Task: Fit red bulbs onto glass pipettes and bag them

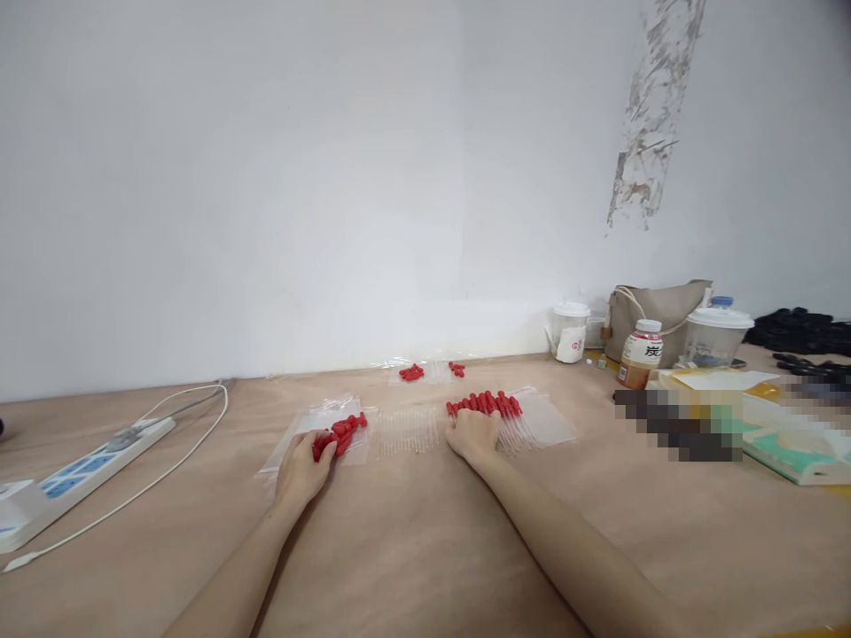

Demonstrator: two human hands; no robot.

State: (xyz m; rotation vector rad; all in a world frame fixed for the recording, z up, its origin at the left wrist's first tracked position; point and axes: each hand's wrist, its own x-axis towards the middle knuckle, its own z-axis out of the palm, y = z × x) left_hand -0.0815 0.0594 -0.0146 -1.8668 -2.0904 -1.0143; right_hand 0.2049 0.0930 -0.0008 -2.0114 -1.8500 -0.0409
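Note:
My left hand point(304, 470) is closed over the near end of a pile of red rubber bulbs point(343, 429), thumb and fingers round some of them. The pile lies on a clear plastic bag point(357, 453). My right hand point(474, 433) rests with curled fingers at the left part of a row of thin clear droppers with red bulbs point(506, 409); its fingertips are hidden. Another clear bag point(553, 421) lies under that row. Between my hands, a row of thin clear tubes point(407, 431) without bulbs lies on the brown table covering.
Farther back near the wall sits a clear bag with red bulbs point(411, 373). A white power strip point(86, 474) and white cable point(174, 461) lie left. At right stand a lidded cup point(570, 333), a drink bottle point(641, 356), a grey bag point(615, 328) and a green-white tray point(798, 452).

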